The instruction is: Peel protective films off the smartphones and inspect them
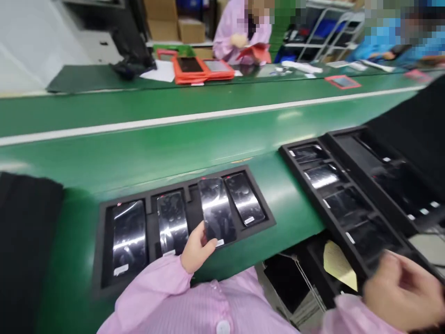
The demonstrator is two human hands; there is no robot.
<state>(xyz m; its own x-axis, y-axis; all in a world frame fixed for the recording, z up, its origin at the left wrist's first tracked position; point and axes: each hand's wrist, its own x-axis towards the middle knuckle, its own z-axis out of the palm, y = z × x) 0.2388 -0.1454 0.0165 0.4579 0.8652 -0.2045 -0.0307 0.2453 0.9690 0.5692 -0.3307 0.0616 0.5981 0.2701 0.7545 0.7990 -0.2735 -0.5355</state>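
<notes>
While my left hand [196, 248] is pinching the glossy black phone [217, 211] at its near end, small white label unreadable, long axis pointing away over the black tray [100, 246], my right hand [399, 292] is curling loosely, holding nothing.

A long green conveyor belt [215, 134] with a white stripe [194, 118] crosses the middle of the frame. Beyond it, at the top, runs a dark green workbench [104, 79], with cardboard boxes [174, 21] stacked upper centre. A white metal rack [333, 32] stands at upper right.
</notes>
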